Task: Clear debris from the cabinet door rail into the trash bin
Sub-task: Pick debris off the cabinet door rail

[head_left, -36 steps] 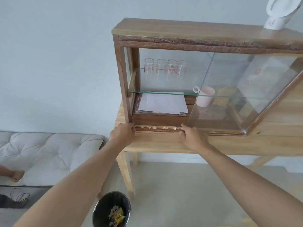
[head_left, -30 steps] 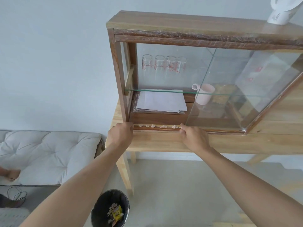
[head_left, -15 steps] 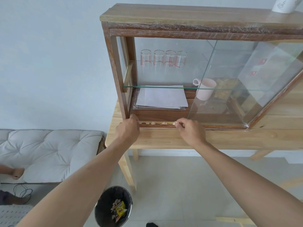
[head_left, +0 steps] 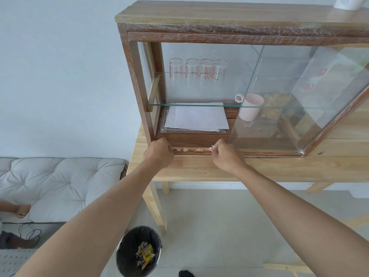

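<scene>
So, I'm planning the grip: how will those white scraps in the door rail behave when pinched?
The white scraps look crumpled and thin, so probably floppy and very light. They look ragged, so they may tear or shed. One sits pinched in the right hand fingers, suggesting light pressure suffices.

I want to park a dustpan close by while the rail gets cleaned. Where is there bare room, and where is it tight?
Free: the wooden table strip in front of the cabinet, rightward of the right hand. Crowded: the rail, with debris between the left hand and the right. The lower shelf holds papers and a pink mug.
</scene>
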